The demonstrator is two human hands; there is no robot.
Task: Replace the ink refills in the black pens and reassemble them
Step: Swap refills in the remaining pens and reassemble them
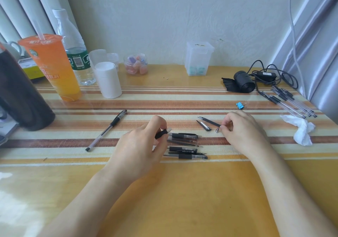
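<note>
My left hand (140, 145) grips a pen barrel (162, 133) with a black rubber grip and an open clear end. My right hand (241, 129) pinches the end of a dark ink refill (210, 121) that lies on the table. Between the two hands lie a loose pen cap (204, 125) and a small metal tip (217, 130). A pile of black pens and refills (184, 145) lies just right of my left hand. One whole pen (107, 129) lies apart on the left.
A bundle of clear pens (289, 100) lies at the right edge by a crumpled tissue (301, 129) and a blue binder clip (240, 105). An orange drink cup (53, 66), water bottle (75, 48), white roll (108, 79) and clear box (198, 59) stand at the back.
</note>
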